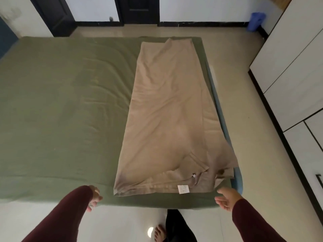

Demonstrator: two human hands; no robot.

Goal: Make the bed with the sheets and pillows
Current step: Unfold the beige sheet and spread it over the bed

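A green sheet covers the bed (61, 102). A folded tan sheet (171, 116) lies lengthwise along the bed's right side, with a white label near its front edge. My left hand (94, 198) hovers at the bed's near edge, left of the tan sheet's front corner, fingers loosely curled and holding nothing. My right hand (226, 199) is open just off the tan sheet's front right corner, fingers spread, not touching it. No pillows are in view.
A blue mattress edge (220, 105) shows along the bed's right side. White wardrobe doors (293, 70) line the right wall. A blue bin (256, 21) stands in the far corner. Dark doors are at the back. My bare foot (160, 233) stands on the floor.
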